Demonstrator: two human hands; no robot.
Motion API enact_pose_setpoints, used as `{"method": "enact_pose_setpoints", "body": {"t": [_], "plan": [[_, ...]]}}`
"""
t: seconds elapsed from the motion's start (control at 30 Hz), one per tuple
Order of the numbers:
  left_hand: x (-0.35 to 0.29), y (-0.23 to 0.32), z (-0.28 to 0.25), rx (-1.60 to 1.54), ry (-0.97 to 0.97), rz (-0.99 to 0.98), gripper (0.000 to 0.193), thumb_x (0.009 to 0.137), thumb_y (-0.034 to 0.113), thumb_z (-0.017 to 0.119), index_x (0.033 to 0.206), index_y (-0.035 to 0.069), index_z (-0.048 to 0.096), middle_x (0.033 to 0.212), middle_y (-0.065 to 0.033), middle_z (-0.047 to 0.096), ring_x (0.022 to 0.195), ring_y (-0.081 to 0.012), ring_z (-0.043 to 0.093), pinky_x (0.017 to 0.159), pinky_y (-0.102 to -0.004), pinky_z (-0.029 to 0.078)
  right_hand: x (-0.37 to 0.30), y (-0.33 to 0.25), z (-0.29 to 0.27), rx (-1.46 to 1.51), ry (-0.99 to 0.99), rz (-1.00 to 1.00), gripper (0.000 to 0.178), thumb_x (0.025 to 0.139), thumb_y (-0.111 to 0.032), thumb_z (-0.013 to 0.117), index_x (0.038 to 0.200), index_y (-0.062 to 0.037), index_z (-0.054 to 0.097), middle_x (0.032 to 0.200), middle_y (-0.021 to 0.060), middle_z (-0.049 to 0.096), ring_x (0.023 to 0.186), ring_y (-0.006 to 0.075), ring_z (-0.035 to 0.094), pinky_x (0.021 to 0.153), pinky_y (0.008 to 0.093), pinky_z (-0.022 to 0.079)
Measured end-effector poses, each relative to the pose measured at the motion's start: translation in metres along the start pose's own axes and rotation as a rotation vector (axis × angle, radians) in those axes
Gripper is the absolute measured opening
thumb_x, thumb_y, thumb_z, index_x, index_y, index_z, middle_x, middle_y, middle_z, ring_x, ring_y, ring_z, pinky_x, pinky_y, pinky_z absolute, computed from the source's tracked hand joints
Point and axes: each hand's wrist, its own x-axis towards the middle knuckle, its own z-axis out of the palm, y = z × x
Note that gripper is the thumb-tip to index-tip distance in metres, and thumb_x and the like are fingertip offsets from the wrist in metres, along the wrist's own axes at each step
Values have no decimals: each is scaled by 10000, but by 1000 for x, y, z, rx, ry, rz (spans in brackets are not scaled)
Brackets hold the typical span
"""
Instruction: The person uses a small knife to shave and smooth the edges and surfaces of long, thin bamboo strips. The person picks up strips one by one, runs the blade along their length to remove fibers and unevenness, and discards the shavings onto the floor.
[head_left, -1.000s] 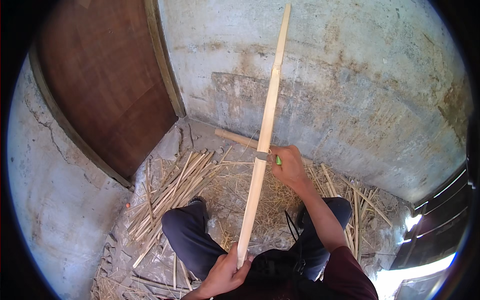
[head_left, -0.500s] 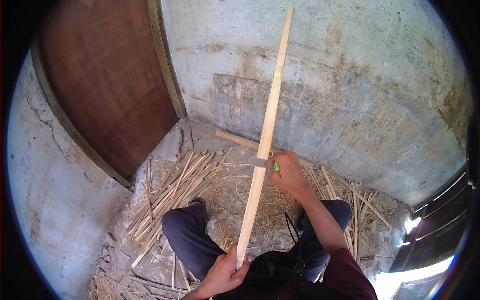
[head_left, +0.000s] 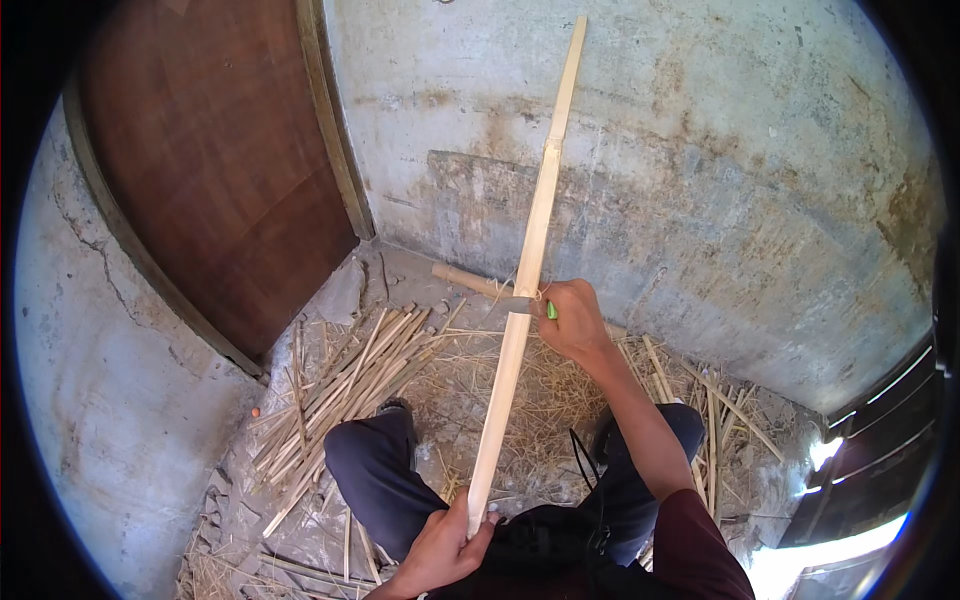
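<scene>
A long, pale split-bamboo strip [head_left: 505,385] slants up and away from my lap, its far end rising in front of the wall. My left hand [head_left: 445,548] is closed around its near end. Farther along, my right hand [head_left: 573,318] grips a knife [head_left: 516,304] by its green handle. The blade lies across the strip about midway, touching its face, and a thin curled shaving shows beside it.
Cut bamboo strips [head_left: 345,385] lie heaped on the left floor, and more strips [head_left: 712,430] lie at the right. A bamboo pole [head_left: 465,279] rests near the wall's foot. Shavings [head_left: 455,385] litter the floor between my legs. A brown door [head_left: 210,160] stands at the far left.
My right hand and the knife have slid a little farther up along the bamboo strip, away from me. My left hand keeps its hold on the near end.
</scene>
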Motion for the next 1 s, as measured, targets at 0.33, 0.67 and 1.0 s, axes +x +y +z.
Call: {"method": "enact_pose_setpoints", "body": {"t": [0.33,0.67,1.0], "plan": [[0,-4,-6,65,91,32,281,1003,107,694,1215,-20,559,685,-173,643,598,-391,696,545,-422,491,7,-1,9,-9,-8,12,221,696,0,647,883,58,749,722,271,639,672,463,661,641,499,519],[-2,-4,-10,127,141,97,266,999,103,688,1170,-32,535,638,-211,621,626,-445,700,518,-456,492,-3,-32,6,-21,-30,82,198,700,-26,647,844,-29,783,766,220,720,720,429,703,699,492,565],[2,4,-4,138,125,59,257,1001,105,680,1133,-41,514,626,-232,613,632,-467,694,515,-476,491,6,-15,3,-77,-21,74,111,751,-33,651,809,25,726,743,258,663,704,468,676,662,514,530]]}}
